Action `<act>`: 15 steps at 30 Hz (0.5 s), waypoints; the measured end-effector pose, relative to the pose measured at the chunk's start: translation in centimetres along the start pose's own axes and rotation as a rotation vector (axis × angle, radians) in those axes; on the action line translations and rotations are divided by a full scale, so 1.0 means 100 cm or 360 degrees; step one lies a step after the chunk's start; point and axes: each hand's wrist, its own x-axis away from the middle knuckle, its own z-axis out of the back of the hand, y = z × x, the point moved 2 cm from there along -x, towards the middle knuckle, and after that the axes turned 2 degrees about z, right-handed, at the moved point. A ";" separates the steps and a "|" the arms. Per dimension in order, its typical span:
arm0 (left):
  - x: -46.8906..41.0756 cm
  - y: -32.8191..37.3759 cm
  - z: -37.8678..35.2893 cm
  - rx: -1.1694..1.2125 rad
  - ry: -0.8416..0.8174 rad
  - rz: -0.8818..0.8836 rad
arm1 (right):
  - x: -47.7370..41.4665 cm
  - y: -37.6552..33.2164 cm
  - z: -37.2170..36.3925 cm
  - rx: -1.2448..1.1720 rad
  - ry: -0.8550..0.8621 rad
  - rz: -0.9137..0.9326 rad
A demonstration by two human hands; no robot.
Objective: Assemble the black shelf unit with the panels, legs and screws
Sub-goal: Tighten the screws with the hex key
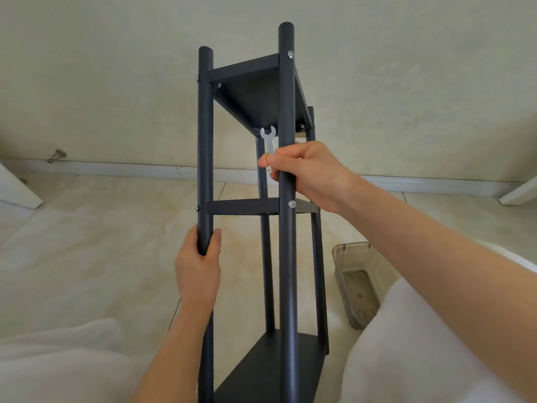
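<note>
The black shelf unit [244,91] stands tilted between my knees, with three panels joined to round legs. Silver screw heads [291,203] show on the near right leg [287,257]. My left hand [199,266] grips the near left leg [205,141] below the middle panel [244,206]. Between the top and middle panels, my right hand [308,175] is wrapped round the near right leg. It also holds a small silver wrench [269,139] whose open jaw points up toward the top panel's underside. The bottom panel [261,370] lies near my lap.
A clear plastic tray [356,283] sits on the beige tiled floor to the right of the shelf. White board pieces lie at the far left [17,187] and far right [520,193]. A door stop [57,156] sits by the baseboard. My white-clad legs flank the shelf.
</note>
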 end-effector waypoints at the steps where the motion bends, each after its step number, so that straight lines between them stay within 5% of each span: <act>1: -0.002 -0.002 0.001 -0.0024 0.0015 0.0000 | -0.001 0.000 -0.003 -0.0014 -0.0005 0.0012; 12: -0.004 0.028 0.017 -0.0196 0.0211 -0.0086 | -0.009 0.000 -0.023 0.0079 0.0089 0.0130; 15: 0.021 0.051 0.004 -0.0021 0.0058 -0.0087 | -0.011 -0.001 -0.025 0.0157 0.0094 0.0149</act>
